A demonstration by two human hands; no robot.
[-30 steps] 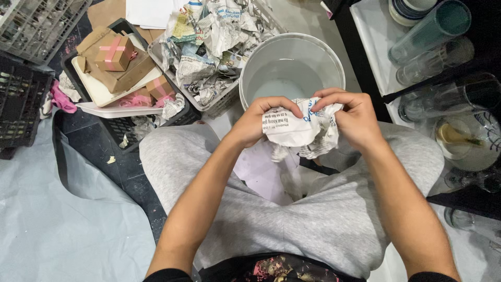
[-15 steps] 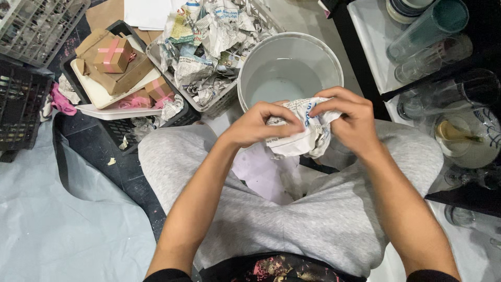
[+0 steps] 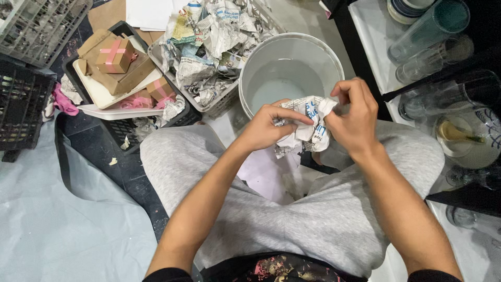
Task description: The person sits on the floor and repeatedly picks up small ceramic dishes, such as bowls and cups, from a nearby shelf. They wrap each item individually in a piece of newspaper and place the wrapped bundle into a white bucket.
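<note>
Both of my hands hold a crumpled wad of newspaper [image 3: 308, 128] above my lap, just in front of a white bucket [image 3: 250, 73] with cloudy water in it. My left hand [image 3: 269, 128] grips the wad's left side with curled fingers. My right hand [image 3: 352, 117] pinches its upper right corner. What the paper wraps, if anything, is hidden. I sit cross-legged in grey trousers [image 3: 313, 219].
A grey basket of crumpled newspaper [image 3: 209, 47] lies left of the bucket. Beside it a black tray [image 3: 73, 68] carries small brown boxes with pink tape [image 3: 115, 55]. Black crates [image 3: 21, 104] stand at the far left. Drinking glasses [image 3: 428, 36] and a glass bowl [image 3: 467, 138] stand on the right.
The wad has been squeezed tighter and turned between my hands. My right hand has shifted up to pinch its top corner.
</note>
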